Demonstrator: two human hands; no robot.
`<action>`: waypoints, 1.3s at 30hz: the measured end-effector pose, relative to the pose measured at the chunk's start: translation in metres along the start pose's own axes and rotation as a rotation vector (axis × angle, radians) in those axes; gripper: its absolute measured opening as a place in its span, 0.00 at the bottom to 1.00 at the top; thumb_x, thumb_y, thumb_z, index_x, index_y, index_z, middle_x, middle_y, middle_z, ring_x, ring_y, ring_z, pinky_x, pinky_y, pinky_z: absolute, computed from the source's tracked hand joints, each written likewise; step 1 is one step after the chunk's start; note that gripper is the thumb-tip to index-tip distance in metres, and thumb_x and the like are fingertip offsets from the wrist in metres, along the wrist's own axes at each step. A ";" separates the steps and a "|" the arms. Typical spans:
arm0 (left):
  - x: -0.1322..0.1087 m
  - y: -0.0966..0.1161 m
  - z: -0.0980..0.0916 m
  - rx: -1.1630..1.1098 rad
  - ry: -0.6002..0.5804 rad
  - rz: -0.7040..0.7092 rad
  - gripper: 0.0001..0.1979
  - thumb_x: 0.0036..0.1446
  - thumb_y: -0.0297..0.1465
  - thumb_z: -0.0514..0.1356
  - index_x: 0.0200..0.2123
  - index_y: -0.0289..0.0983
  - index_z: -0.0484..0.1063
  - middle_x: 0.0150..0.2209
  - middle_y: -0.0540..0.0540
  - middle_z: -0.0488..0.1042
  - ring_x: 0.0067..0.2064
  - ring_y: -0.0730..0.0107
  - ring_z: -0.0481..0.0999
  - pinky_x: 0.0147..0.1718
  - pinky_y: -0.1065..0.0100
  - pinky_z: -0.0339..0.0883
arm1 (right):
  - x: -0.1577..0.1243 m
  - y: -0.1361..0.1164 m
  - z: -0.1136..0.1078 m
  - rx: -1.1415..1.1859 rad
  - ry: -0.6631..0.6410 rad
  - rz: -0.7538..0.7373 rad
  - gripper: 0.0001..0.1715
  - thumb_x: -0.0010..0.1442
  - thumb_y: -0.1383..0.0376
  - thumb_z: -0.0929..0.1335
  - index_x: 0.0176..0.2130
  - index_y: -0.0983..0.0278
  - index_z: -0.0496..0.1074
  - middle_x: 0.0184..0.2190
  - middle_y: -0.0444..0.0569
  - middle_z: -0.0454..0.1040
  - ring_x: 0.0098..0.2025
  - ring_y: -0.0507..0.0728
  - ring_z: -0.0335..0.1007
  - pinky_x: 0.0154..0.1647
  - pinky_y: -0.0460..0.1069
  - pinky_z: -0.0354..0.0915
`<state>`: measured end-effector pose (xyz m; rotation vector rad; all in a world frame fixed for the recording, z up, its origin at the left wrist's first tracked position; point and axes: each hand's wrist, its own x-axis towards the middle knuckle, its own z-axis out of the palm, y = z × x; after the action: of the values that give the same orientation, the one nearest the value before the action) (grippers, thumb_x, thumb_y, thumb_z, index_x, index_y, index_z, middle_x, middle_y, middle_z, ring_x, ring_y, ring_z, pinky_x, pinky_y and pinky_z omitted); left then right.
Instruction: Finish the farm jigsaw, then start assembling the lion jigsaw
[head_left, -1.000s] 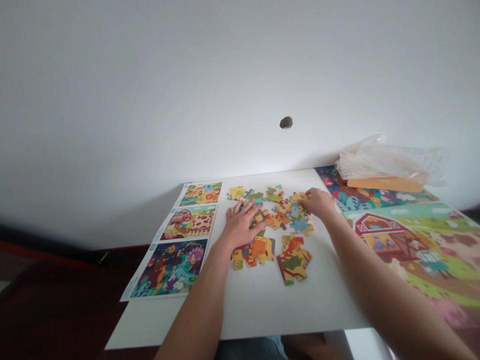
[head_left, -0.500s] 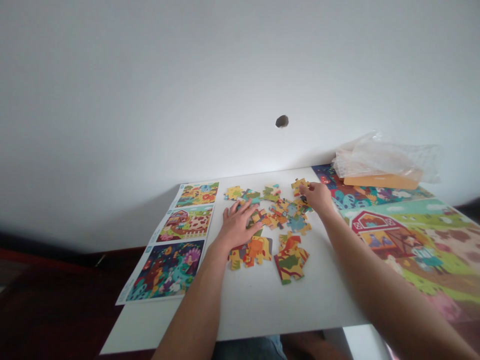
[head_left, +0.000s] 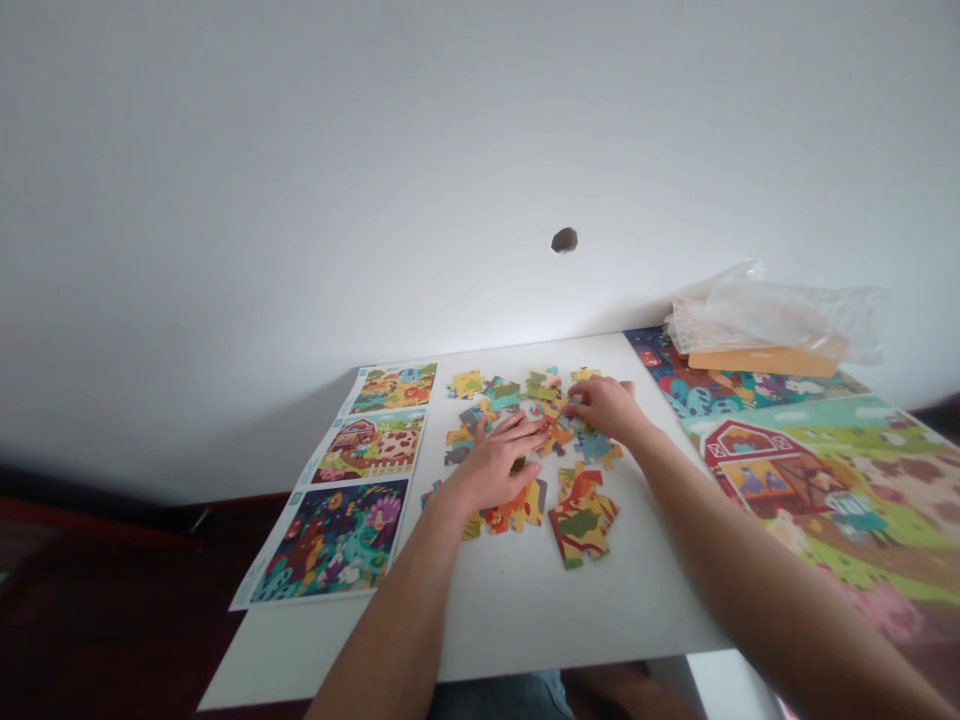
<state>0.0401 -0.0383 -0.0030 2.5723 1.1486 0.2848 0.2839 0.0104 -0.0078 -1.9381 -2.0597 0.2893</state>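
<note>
Here, left hand (head_left: 496,462), right hand (head_left: 607,405), puzzle pieces (head_left: 582,522) beneath.

left hand (head_left: 501,462): palm down | right hand (head_left: 604,406): curled | arms (head_left: 409,600): extended forward

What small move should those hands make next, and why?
Perhaps lift the left hand aside: it spreads over several puzzle pieces, partly hiding them from view, while the right hand is down among others.
</note>
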 end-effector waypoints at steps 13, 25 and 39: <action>0.001 -0.005 0.000 -0.032 0.051 0.041 0.23 0.61 0.34 0.58 0.60 0.47 0.69 0.64 0.49 0.64 0.68 0.54 0.55 0.68 0.45 0.35 | -0.015 -0.011 -0.012 -0.090 -0.062 -0.061 0.35 0.47 0.40 0.71 0.48 0.58 0.75 0.46 0.56 0.75 0.51 0.67 0.68 0.52 0.61 0.53; -0.002 -0.004 -0.007 -0.134 0.012 0.141 0.21 0.56 0.31 0.62 0.54 0.47 0.74 0.60 0.51 0.70 0.66 0.51 0.61 0.66 0.46 0.47 | -0.009 -0.003 -0.023 0.006 -0.163 -0.016 0.21 0.51 0.48 0.72 0.35 0.61 0.74 0.34 0.49 0.78 0.40 0.62 0.73 0.43 0.53 0.57; -0.003 -0.008 -0.005 -0.099 0.118 0.140 0.17 0.58 0.31 0.60 0.51 0.47 0.76 0.59 0.49 0.72 0.66 0.51 0.61 0.65 0.43 0.48 | -0.005 -0.002 -0.018 0.400 0.125 0.186 0.19 0.59 0.51 0.68 0.40 0.62 0.77 0.27 0.47 0.78 0.30 0.54 0.72 0.32 0.46 0.60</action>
<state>0.0313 -0.0346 -0.0013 2.5811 0.9681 0.5190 0.2883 0.0038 0.0091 -1.8435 -1.5993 0.5592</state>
